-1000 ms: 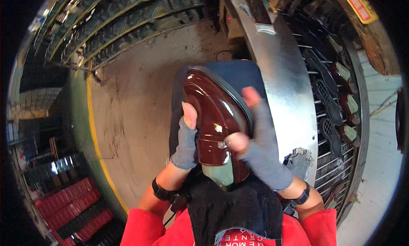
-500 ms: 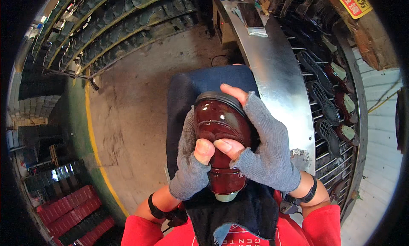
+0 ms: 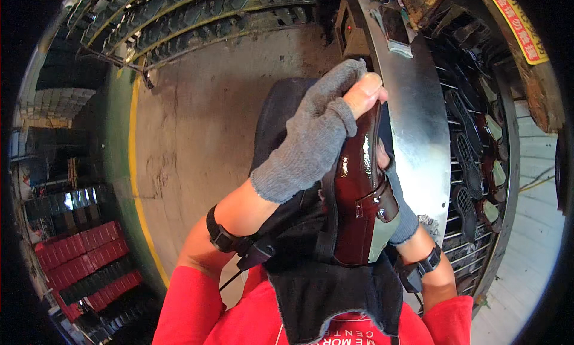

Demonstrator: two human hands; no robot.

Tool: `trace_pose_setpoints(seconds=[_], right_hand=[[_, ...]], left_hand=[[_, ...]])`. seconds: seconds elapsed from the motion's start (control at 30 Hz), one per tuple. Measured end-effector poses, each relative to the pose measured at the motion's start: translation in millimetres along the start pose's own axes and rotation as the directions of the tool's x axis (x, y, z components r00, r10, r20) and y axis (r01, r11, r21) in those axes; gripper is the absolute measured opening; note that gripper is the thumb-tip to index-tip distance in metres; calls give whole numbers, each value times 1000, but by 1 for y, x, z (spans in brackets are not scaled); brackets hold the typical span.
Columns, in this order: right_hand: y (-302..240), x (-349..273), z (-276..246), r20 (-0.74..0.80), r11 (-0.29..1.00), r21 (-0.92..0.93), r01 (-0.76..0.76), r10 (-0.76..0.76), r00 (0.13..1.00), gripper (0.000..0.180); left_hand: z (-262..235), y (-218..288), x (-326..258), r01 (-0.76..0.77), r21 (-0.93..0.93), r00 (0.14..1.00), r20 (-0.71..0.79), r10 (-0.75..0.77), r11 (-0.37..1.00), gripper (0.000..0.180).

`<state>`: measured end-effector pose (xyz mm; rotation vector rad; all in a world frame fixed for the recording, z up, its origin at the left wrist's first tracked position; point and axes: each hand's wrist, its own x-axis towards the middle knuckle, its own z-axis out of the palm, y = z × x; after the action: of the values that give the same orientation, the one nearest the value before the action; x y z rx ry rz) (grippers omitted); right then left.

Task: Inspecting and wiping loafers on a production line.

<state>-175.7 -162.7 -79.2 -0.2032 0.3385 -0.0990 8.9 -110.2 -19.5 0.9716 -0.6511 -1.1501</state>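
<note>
A glossy dark red leather shoe stands on its side over my lap, toe pointing away from me. Its black sole edge faces left, and a pale green shoe last shows at its opening. My left hand, in a grey fingerless glove, is closed round the toe end, thumb on top. My right hand, gloved the same way, holds the shoe from its right side; most of its fingers are hidden behind it. A black cloth lies over my lap beneath the shoe.
At my right runs a metal counter with a phone-like dark object at its far end. Beyond it a barred rack carries black soles and red shoes. Shelves of dark shoes stand far left; red stacked pieces lie near left.
The shoe has turned from upper facing up onto its side. My left hand has moved up and over to the toe; my right hand has dropped to the shoe's right side. The view has shifted.
</note>
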Motion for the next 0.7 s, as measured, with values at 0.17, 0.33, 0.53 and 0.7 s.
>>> trace_pose_setpoints(seconds=[0.17, 0.33, 0.53, 0.7], right_hand=[[26, -45, -15, -95, 968, -232, 94, -119, 988, 116], [21, -63, 12, -356, 853, -519, -60, -151, 922, 78], [7, -77, 7, -439, 922, -352, 162, -316, 841, 58], [-50, -221, -112, -549, 711, -463, 529, -699, 458, 49]], left_hand=[[-7, -25, -15, -114, 75, 969, -213, 127, 991, 42], [11, -45, -45, -217, 517, 906, -208, 368, 828, 66], [3, -66, -10, -315, 706, 944, 162, 289, 634, 64], [-19, -82, -12, 282, 197, 946, 103, -306, 939, 58]])
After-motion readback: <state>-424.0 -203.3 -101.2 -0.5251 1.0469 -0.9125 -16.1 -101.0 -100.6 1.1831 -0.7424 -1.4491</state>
